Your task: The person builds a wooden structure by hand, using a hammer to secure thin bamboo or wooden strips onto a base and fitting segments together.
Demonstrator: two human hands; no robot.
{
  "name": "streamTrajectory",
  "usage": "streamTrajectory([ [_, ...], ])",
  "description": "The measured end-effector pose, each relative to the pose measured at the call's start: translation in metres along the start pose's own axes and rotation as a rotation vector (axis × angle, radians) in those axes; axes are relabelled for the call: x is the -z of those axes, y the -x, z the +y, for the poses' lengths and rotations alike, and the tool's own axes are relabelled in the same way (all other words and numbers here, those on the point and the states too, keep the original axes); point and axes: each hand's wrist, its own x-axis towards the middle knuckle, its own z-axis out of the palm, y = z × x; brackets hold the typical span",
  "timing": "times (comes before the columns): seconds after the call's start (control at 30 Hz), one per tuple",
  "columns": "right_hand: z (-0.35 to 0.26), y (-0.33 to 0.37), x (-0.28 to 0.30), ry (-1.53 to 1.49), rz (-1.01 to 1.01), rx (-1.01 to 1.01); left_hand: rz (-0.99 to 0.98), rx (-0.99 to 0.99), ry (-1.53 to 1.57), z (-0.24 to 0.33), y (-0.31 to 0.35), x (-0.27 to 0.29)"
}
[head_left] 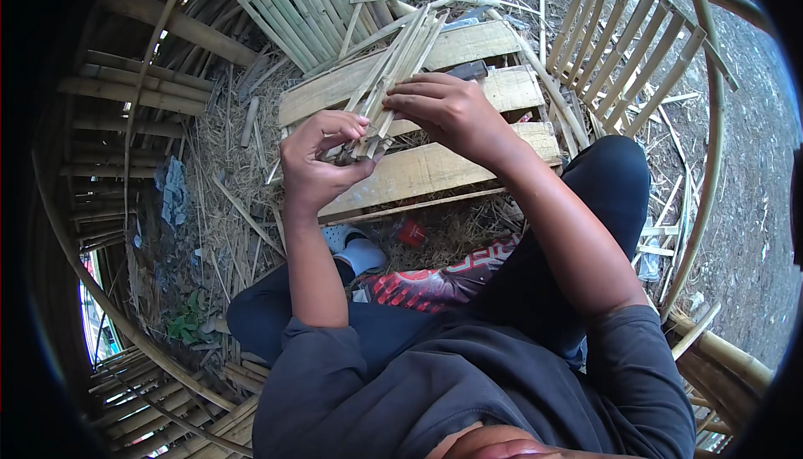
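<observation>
A bundle of thin split bamboo strips slants over a low bench of pale wooden planks, its far ends pointing up and to the right. My left hand is closed around the bundle's near end, thumb below and fingers curled above. On the bundle's right side, a little farther up, my right hand is closed with its fingertips pressed against the strips. Just beyond my right hand, a dark object lies on the planks, partly hidden, its kind unclear.
A slatted bamboo panel lies beyond the bench at the left. Another open bamboo frame leans at the far right. Bamboo scraps and shavings litter the ground. A red-patterned cloth or sack lies between my legs.
</observation>
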Motion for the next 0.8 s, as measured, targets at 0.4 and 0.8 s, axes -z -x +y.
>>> streamTrajectory([
  [0.4,-0.0012,0.0014,-0.0026,0.022,-0.029,0.026,-0.026,0.079,-0.024,0.0084,-0.0004,-0.0045],
  [0.8,-0.0033,0.0020,0.0061,-0.022,-0.091,0.020,-0.063,-0.153,-0.162,0.0054,-0.0041,-0.0038],
])
